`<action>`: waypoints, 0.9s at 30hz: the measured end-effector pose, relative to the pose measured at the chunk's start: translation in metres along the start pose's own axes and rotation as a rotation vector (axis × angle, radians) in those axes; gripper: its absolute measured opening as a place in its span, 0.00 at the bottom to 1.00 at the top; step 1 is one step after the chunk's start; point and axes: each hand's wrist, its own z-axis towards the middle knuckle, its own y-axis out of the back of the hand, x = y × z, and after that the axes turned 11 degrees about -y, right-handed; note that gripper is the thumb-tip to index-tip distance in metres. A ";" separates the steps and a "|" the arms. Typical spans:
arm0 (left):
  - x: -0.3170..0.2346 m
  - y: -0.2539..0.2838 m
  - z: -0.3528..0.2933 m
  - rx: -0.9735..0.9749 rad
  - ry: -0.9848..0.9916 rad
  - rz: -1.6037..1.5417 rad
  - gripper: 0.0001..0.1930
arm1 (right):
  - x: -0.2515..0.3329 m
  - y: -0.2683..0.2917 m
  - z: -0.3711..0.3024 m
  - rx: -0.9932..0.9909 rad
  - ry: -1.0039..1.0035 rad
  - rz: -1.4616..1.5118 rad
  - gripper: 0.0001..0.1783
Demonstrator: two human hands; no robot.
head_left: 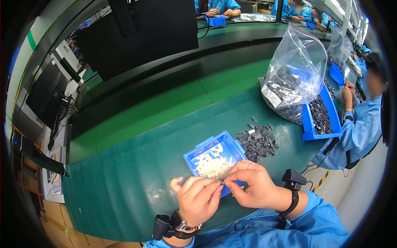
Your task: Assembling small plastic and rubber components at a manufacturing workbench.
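Observation:
My left hand and my right hand meet fingertip to fingertip over the near edge of a shallow blue tray. Pinched in my left fingers is a small dark piece, mostly covered by the fingertips. The right thumb and forefinger are closed against the same spot; whatever they grip is too small to make out. Inside the tray lies a heap of small white plastic parts. Just right of it, small dark grey plastic parts are piled loose on the green work surface.
A large clear plastic bag of dark parts stands at the right, beside a blue bin of similar parts. A black monitor rises at the back. A co-worker sits close on the right; others work across the bench.

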 end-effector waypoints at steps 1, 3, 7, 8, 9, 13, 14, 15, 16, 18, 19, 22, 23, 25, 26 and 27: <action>0.000 -0.002 0.000 -0.009 -0.005 -0.007 0.07 | 0.000 -0.001 -0.001 0.009 -0.035 0.052 0.04; 0.000 -0.002 0.001 -0.016 -0.012 -0.015 0.07 | 0.000 -0.003 -0.003 0.020 -0.057 0.071 0.04; 0.000 0.001 0.003 0.004 -0.012 -0.066 0.07 | 0.000 -0.006 -0.003 0.031 -0.064 0.116 0.04; 0.000 0.001 0.003 0.018 -0.003 -0.086 0.07 | -0.001 -0.007 -0.002 0.032 -0.064 0.116 0.04; 0.000 0.001 0.004 0.018 -0.003 -0.086 0.07 | -0.001 -0.007 -0.002 0.036 -0.067 0.126 0.05; 0.001 0.001 0.003 0.019 0.036 -0.141 0.06 | -0.001 -0.006 -0.003 0.054 -0.087 0.145 0.04; 0.001 0.000 0.002 0.024 0.050 -0.156 0.06 | -0.001 -0.006 -0.003 0.054 -0.087 0.146 0.04; 0.001 0.001 0.003 0.024 0.049 -0.156 0.06 | -0.001 -0.006 -0.003 0.052 -0.083 0.147 0.04; 0.000 0.001 0.004 0.022 0.057 -0.165 0.05 | -0.001 -0.006 -0.003 0.051 -0.080 0.148 0.04; 0.000 0.001 0.005 0.020 0.064 -0.175 0.05 | -0.001 -0.007 -0.003 0.047 -0.081 0.146 0.04; -0.001 0.002 0.005 0.019 0.073 -0.177 0.05 | 0.000 -0.007 -0.003 0.045 -0.080 0.145 0.04; -0.002 0.001 0.006 -0.007 0.087 -0.174 0.04 | 0.001 -0.008 -0.003 0.033 -0.076 0.129 0.04; -0.002 0.001 0.006 -0.031 0.092 -0.170 0.04 | 0.001 -0.008 -0.003 0.031 -0.078 0.128 0.04; -0.002 0.001 0.007 -0.024 0.086 -0.143 0.03 | 0.003 -0.008 -0.003 0.012 -0.060 0.077 0.04; -0.003 0.002 0.007 -0.018 0.081 -0.114 0.03 | 0.004 -0.008 -0.003 0.012 -0.060 0.077 0.04; -0.003 0.003 0.007 -0.018 0.081 -0.113 0.03 | 0.005 -0.008 -0.003 -0.001 -0.036 0.050 0.04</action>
